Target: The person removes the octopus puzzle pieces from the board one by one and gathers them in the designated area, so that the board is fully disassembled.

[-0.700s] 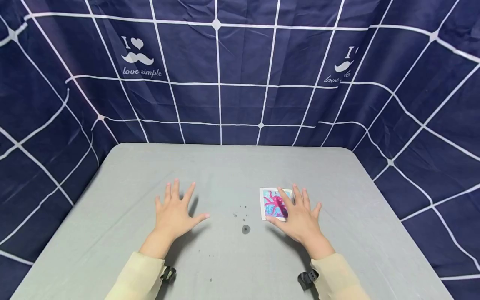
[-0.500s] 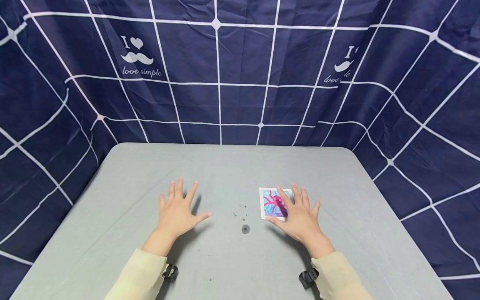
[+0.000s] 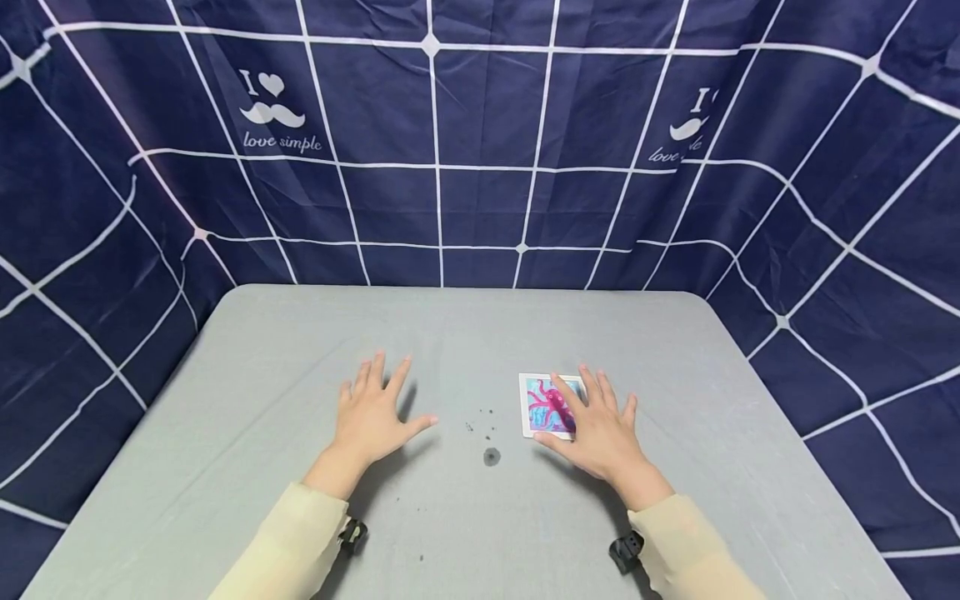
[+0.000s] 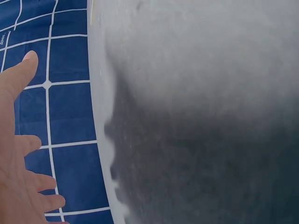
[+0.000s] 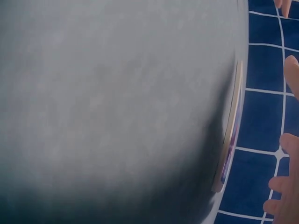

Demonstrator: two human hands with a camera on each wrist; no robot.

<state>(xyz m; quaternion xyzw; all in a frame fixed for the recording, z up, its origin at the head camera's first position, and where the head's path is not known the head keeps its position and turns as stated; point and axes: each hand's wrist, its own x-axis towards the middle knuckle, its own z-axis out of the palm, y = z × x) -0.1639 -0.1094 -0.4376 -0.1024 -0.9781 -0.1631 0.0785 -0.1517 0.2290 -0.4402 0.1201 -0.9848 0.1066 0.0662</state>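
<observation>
Navy white-gridded cloth backs a grey worktop; the right hand hovers, spread, over a white-bordered pink-octopus picture board, the left hand, also spread, well apart.

Picture on table, left grip to its left, right grip partly above, curtain behind

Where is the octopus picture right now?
In the head view, the octopus picture lies on the grey table, right of centre and beyond the dark round spot, partly hidden by the right hand.
</observation>
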